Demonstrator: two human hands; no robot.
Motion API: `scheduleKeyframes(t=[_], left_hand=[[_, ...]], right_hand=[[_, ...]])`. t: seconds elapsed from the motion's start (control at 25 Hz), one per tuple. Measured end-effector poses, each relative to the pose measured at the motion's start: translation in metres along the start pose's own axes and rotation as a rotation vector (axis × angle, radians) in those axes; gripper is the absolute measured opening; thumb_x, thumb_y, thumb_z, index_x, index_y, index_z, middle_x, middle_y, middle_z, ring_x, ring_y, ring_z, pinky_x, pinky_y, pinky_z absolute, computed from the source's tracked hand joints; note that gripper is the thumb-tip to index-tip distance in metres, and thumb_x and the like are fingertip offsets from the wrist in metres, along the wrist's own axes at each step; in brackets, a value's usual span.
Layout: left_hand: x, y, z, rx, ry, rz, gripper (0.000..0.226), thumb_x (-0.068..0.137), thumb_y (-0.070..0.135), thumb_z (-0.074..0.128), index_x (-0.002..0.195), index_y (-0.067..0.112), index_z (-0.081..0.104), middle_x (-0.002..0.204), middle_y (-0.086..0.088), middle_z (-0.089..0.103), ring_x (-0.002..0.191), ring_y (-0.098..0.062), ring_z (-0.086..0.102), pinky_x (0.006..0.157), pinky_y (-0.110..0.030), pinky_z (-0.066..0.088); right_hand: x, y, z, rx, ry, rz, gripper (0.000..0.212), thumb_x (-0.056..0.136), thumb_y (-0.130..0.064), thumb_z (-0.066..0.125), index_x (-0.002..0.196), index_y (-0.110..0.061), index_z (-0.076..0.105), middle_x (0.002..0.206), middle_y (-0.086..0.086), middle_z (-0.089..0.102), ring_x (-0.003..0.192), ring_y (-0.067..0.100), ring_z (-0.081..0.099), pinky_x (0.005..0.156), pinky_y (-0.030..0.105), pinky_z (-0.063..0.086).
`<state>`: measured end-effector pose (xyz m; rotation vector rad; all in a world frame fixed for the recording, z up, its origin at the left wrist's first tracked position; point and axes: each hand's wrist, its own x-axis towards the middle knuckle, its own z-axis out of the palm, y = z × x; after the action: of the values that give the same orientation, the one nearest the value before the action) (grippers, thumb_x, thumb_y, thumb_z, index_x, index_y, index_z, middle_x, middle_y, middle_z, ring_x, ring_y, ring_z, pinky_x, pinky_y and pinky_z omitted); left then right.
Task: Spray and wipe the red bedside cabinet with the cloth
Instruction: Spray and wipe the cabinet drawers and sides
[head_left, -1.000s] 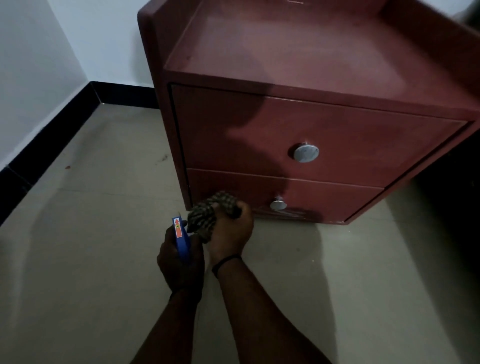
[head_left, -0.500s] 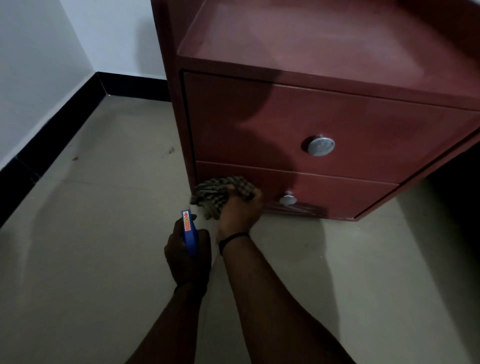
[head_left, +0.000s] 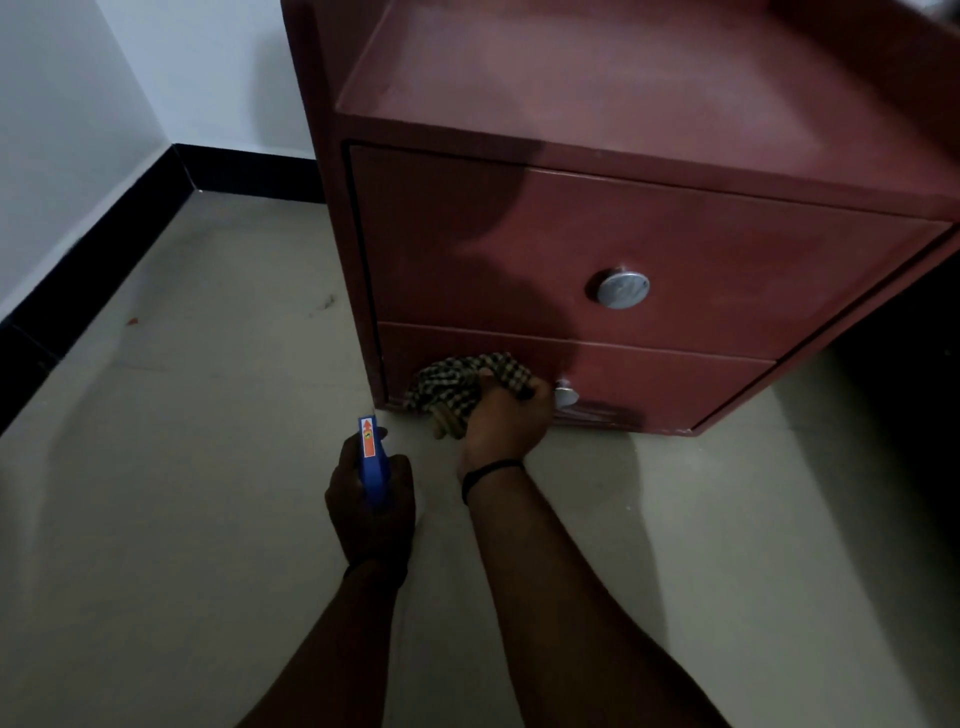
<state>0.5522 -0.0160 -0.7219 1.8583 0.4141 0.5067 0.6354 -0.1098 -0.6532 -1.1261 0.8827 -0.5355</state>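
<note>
The red bedside cabinet (head_left: 597, 249) stands on the floor with two drawers, each with a round silver knob. My right hand (head_left: 506, 421) grips a bunched checked cloth (head_left: 457, 387) and presses it against the left part of the lower drawer front, just left of the lower knob (head_left: 565, 397). My left hand (head_left: 371, 501) is lower and to the left, above the floor, closed around a blue spray bottle (head_left: 371, 462) with an orange label. Only the bottle's top shows; its body is hidden by my hand.
Pale floor tiles (head_left: 182, 519) spread to the left and front of the cabinet. White walls with a black skirting board (head_left: 104, 249) meet in a corner at the far left. A dark area (head_left: 904, 389) lies right of the cabinet.
My right hand has carried the cloth forward from near the bottle onto the lower drawer front. The left hand with the bottle stayed about where it was. The view has come closer to the cabinet.
</note>
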Motion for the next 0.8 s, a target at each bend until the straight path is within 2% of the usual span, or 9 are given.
scheduleKeyframes(t=[0.12,0.2,0.28,0.44,0.52,0.56,0.64,0.76,0.8], left_hand=[[-0.002,0.001,0.002,-0.009,-0.016,-0.024,0.036,0.082,0.034,0.056,0.118,0.032,0.058,0.09,0.001,0.062,0.073,-0.019,0.059,0.069,-0.044,0.057],[-0.002,0.004,0.006,0.006,-0.019,-0.02,0.038,0.083,0.03,0.058,0.12,0.025,0.06,0.091,0.0,0.062,0.073,-0.019,0.059,0.069,-0.04,0.056],[-0.004,0.002,0.012,-0.022,-0.042,-0.023,0.037,0.085,0.025,0.06,0.122,0.021,0.061,0.089,-0.003,0.062,0.071,-0.021,0.059,0.067,-0.038,0.053],[-0.015,0.005,0.028,-0.067,-0.164,-0.005,0.038,0.09,0.017,0.065,0.128,0.018,0.06,0.09,-0.007,0.063,0.071,-0.026,0.059,0.066,-0.04,0.054],[-0.02,0.005,0.03,-0.064,-0.178,-0.013,0.038,0.092,0.013,0.065,0.129,0.017,0.06,0.091,-0.005,0.064,0.07,-0.023,0.06,0.065,-0.037,0.053],[-0.021,0.006,0.031,-0.056,-0.17,-0.011,0.037,0.091,0.016,0.065,0.128,0.017,0.061,0.089,-0.004,0.064,0.069,-0.021,0.06,0.065,-0.035,0.051],[-0.022,0.013,0.036,-0.056,-0.151,0.013,0.037,0.089,0.021,0.062,0.125,0.018,0.061,0.087,-0.003,0.062,0.07,-0.014,0.06,0.063,-0.029,0.048],[-0.025,0.026,0.041,-0.109,-0.107,-0.007,0.04,0.091,0.0,0.067,0.122,0.023,0.058,0.086,0.009,0.06,0.073,-0.002,0.062,0.065,-0.016,0.049],[-0.026,0.025,0.041,-0.12,-0.114,-0.026,0.042,0.09,-0.004,0.067,0.12,0.022,0.058,0.087,0.013,0.058,0.075,0.005,0.061,0.065,-0.014,0.048]], right_hand=[[0.034,-0.016,-0.013,0.134,0.243,-0.057,0.018,0.076,0.01,0.066,0.089,-0.002,0.066,0.089,0.014,0.068,0.071,0.02,0.061,0.073,0.035,0.058],[0.031,-0.015,-0.016,0.181,0.161,-0.049,0.02,0.076,0.007,0.068,0.091,-0.007,0.068,0.092,0.012,0.071,0.08,0.029,0.067,0.077,0.038,0.059],[0.012,-0.019,-0.016,0.122,0.008,-0.089,0.022,0.073,0.004,0.072,0.091,-0.01,0.069,0.093,0.012,0.072,0.085,0.028,0.067,0.083,0.043,0.058],[0.048,-0.042,-0.02,0.284,0.125,-0.134,0.027,0.072,-0.001,0.066,0.077,-0.028,0.067,0.087,0.006,0.068,0.081,0.021,0.06,0.086,0.055,0.055],[0.048,-0.04,-0.021,0.233,0.109,-0.143,0.021,0.074,-0.011,0.064,0.081,-0.031,0.062,0.086,0.005,0.066,0.08,0.022,0.06,0.085,0.057,0.054],[0.038,-0.036,-0.02,0.129,0.062,-0.173,0.018,0.076,-0.013,0.065,0.084,-0.028,0.061,0.087,0.006,0.067,0.08,0.023,0.061,0.085,0.056,0.053],[0.03,-0.027,-0.022,0.092,-0.015,-0.191,0.021,0.07,-0.014,0.065,0.086,-0.028,0.063,0.088,0.006,0.07,0.082,0.028,0.066,0.083,0.057,0.054],[0.069,-0.035,-0.034,0.255,0.115,-0.102,0.024,0.069,-0.017,0.059,0.087,-0.032,0.063,0.093,0.006,0.071,0.087,0.035,0.069,0.082,0.059,0.056],[0.077,-0.034,-0.032,0.287,0.135,-0.072,0.023,0.073,-0.017,0.059,0.091,-0.031,0.061,0.095,0.007,0.07,0.088,0.034,0.069,0.083,0.055,0.057]])
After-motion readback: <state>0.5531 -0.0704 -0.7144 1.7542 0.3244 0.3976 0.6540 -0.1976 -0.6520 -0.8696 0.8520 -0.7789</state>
